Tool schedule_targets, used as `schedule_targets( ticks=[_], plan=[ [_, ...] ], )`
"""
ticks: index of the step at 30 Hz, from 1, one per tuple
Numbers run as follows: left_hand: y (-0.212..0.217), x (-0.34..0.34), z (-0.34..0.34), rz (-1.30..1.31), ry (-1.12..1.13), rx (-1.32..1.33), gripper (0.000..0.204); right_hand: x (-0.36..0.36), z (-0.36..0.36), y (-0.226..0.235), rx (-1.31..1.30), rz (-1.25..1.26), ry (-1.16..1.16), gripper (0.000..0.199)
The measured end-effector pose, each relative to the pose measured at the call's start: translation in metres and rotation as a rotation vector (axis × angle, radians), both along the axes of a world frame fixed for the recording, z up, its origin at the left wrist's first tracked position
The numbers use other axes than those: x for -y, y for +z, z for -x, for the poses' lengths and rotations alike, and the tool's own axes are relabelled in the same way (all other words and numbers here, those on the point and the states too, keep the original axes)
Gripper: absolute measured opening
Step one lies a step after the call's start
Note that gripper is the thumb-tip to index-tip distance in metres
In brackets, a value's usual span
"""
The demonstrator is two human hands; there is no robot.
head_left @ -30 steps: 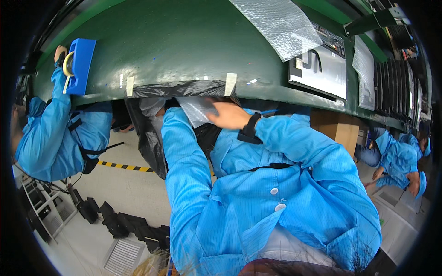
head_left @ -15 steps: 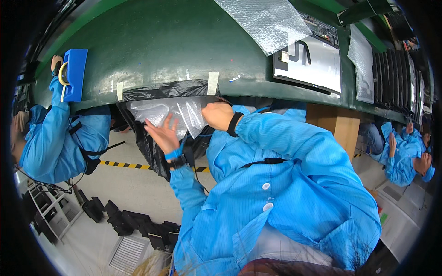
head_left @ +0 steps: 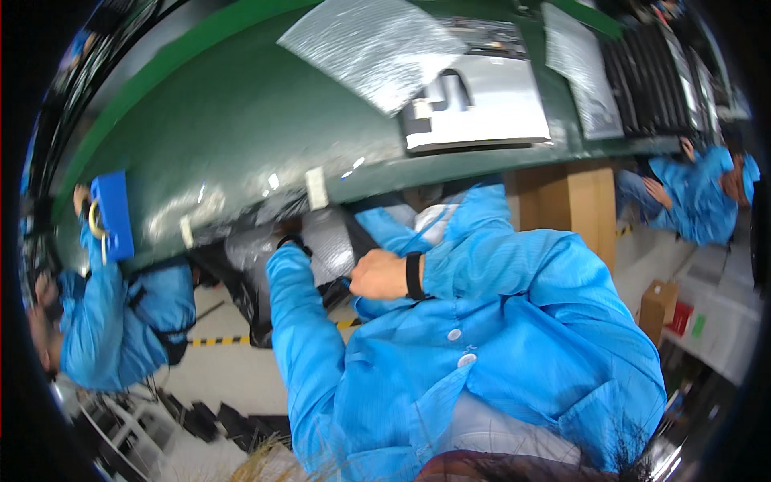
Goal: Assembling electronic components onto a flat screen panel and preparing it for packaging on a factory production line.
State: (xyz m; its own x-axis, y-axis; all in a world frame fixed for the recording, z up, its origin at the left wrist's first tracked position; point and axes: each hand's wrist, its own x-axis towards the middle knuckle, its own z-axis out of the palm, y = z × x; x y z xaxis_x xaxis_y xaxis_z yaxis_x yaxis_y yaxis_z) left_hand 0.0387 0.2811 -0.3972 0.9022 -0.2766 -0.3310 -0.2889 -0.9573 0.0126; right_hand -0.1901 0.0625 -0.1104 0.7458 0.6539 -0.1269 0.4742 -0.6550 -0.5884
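A black plastic bag point(head_left: 241, 297) hangs at the table's near edge, held by strips of tape. Crumpled bubble wrap point(head_left: 331, 245) sits in its mouth. My left hand point(head_left: 291, 228) reaches down into the bag; only its back shows dimly above the black wristband, and the fingers are hidden. My right hand point(head_left: 377, 275) is closed, with the fingers curled, beside the bag's right side and close to my body. Something small and blue shows at its fingertips, but what it grips is not clear.
On the green table point(head_left: 233, 120), a bubble-wrap sheet point(head_left: 377, 48) partly covers a silver display panel point(head_left: 490, 104). A blue tape dispenser point(head_left: 114, 215) stands far left. Upright black panels point(head_left: 642, 80) line the right end. A cardboard box point(head_left: 590, 209) stands below. Co-workers sit on both sides.
My left hand has gone from open above the bubble wrap to down inside the bag. My right hand has drawn back from the bag's mouth toward my body. The view has shifted right.
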Motion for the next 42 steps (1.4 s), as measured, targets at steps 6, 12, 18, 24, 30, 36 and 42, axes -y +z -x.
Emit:
schedule_targets(
  ticks=[6,12,18,24,30,36,42],
  plan=[
    [0.020,-0.041,0.030,-0.001,-0.259,-0.147,0.065,0.090,0.002,0.088,0.154,-0.505,0.020,0.011],
    [0.119,-0.032,0.082,0.597,0.092,-0.112,0.088,0.349,0.040,0.141,0.668,-0.020,-1.095,0.023],
    [0.387,0.016,0.126,0.532,0.061,-0.789,0.040,0.477,0.080,0.084,0.838,0.533,-1.160,0.057],
    [0.443,0.137,0.076,1.173,-0.094,-0.403,0.023,0.485,0.085,0.071,0.793,0.208,-1.521,0.020],
    [0.354,0.259,-0.033,1.066,0.140,-0.293,0.067,0.414,0.083,0.127,1.040,-0.204,-1.527,0.014],
    [0.324,0.294,-0.057,1.417,0.242,-0.242,0.060,0.351,0.080,0.155,1.082,-0.225,-1.309,0.017],
    [0.377,0.248,0.004,1.691,0.067,-0.544,0.029,0.295,0.048,0.172,0.946,-0.356,-0.946,0.032]
  ],
)
